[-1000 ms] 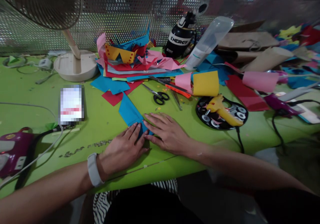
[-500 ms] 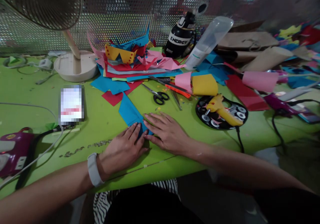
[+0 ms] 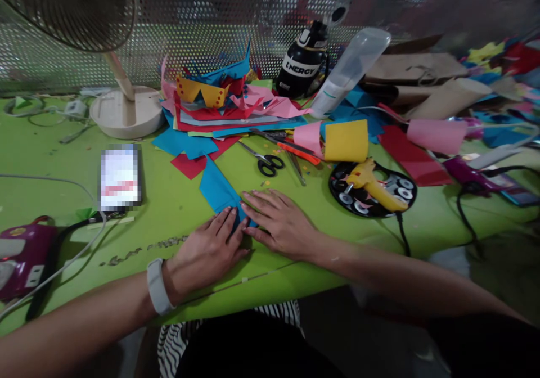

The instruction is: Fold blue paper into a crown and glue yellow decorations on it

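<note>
A folded blue paper [image 3: 220, 185] lies on the green table near its front edge, with its pointed end toward the back. My left hand [image 3: 211, 248] rests palm down on the paper's near left part, fingers stretched out. From the right, my right hand [image 3: 280, 223] lies flat with its fingers spread, its fingertips on the paper's near right edge. The two hands nearly meet over the near end, which they partly cover. Black-handled scissors [image 3: 270, 164] lie just behind my right hand.
Behind are stacked coloured papers [image 3: 202, 124], a yellow paper mask [image 3: 202, 91], a black bottle [image 3: 301, 63] and an orange cutter [image 3: 299, 153]. A yellow glue gun [image 3: 375, 189] rests at right. A phone [image 3: 120, 176], a fan base [image 3: 126, 113] and a power strip [image 3: 25, 260] stand left.
</note>
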`<state>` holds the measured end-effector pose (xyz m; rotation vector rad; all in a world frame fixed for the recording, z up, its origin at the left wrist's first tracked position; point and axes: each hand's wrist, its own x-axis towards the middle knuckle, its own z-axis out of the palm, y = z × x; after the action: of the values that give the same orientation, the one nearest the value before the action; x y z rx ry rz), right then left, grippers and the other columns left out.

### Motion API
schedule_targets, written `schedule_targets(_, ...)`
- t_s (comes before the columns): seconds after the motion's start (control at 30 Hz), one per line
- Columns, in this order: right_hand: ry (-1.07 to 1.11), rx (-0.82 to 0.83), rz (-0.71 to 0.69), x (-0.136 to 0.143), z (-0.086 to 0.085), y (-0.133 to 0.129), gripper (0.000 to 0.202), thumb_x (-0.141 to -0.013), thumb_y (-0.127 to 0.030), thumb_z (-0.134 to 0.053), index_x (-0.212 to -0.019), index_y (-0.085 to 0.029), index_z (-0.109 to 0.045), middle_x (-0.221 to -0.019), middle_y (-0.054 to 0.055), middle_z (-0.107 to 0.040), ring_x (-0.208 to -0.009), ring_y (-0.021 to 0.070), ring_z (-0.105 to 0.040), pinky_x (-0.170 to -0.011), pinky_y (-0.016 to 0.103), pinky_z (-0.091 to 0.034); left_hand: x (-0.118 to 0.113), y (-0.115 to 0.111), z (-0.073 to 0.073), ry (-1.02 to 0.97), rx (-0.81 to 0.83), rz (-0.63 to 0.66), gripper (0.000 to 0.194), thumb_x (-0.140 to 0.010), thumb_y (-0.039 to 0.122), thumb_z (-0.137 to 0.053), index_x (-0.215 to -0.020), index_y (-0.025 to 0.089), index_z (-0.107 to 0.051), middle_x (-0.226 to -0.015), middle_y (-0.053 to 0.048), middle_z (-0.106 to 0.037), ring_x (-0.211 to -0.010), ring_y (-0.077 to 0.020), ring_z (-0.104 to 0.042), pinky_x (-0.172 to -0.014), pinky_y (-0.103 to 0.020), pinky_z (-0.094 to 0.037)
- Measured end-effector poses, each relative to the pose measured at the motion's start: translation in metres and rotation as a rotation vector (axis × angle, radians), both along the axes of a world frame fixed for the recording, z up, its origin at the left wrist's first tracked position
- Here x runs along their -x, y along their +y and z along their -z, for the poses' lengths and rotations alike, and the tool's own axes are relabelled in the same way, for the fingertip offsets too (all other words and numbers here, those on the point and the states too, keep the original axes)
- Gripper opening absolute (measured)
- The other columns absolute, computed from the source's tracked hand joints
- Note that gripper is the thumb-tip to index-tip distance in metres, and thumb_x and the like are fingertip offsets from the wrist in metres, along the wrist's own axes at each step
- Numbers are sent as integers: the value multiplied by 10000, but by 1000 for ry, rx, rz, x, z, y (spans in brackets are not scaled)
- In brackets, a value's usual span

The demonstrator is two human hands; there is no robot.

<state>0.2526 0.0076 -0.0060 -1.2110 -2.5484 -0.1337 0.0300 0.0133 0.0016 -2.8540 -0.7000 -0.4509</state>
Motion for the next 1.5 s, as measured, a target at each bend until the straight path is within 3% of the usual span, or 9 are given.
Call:
schedule_targets(0.33, 10, 25, 2, 0, 0, 0, 462, -999, -439, -435, -1331, -159, -592, -1432, 131, -538, -1297, 306, -512, -1065, 555, -414, 1, -1, -3, 14, 28, -4, 416, -1004, 376, -443, -1179, 42, -619, -1285, -246, -614, -1259, -313, -564, -984, -432, -523)
schedule_targets(0.63, -3, 56, -3, -2, -3, 2, 491, -1009, -455, -389, -1323, -141, -600, -1450, 150, -514, -1340, 312, -462, -1079, 552, -401, -3, 3, -5, -40, 21, 91, 275, -993, 289, -472, -989, 93, -666, -1169, -135, -681, -1125, -233, -638, -1000, -373, -524)
schedule_targets(0.83, 22, 172, 4, -7, -7, 7, 493, -1025, -462, -315, -1341, -207, -594, -1493, 108, -473, -1411, 298, -366, -1110, 554, -363, -3, 4, -5, -18, 24, 106, 276, -984, 219, -470, -1163, 59, -608, -1137, -139, -680, -1102, -227, -624, -932, -352, -542)
schedule_targets(0.93, 79, 252, -8, -11, -8, 11, 516, -1035, -460, -252, -1328, -230, -609, -1513, 90, -450, -1437, 289, -326, -1126, 548, -348, -4, 6, -7, 6, 60, 103, 346, -995, 283, -474, -1251, 72, -571, -1172, -128, -662, -1108, -224, -610, -927, -348, -539)
schedule_targets(1.03, 121, 289, -26, -14, -7, 13, 522, -1038, -448, -236, -1328, -225, -609, -1521, 90, -437, -1450, 287, -305, -1131, 549, -344, -5, 8, -10, 16, 95, 103, 355, -999, 347, -468, -1225, 105, -597, -1170, -116, -646, -1095, -228, -605, -925, -362, -534)
schedule_targets(1.27, 48, 230, -30, -13, 0, 10, 434, -1024, -350, -361, -1404, -222, -529, -1536, 88, -406, -1454, 281, -303, -1137, 551, -339, -6, 9, -16, 62, 93, 126, 312, -986, 321, -505, -1159, 93, -629, -1147, -133, -632, -1106, -233, -600, -940, -364, -516)
schedule_targets(1.5, 43, 223, 7, -16, 5, 11, 411, -1024, -359, -374, -1396, -286, -532, -1533, 29, -415, -1452, 283, -308, -1151, 571, -305, -5, 10, -14, 56, 60, 129, 320, -999, 325, -470, -1134, 88, -637, -1165, -140, -634, -1104, -243, -598, -940, -372, -520)
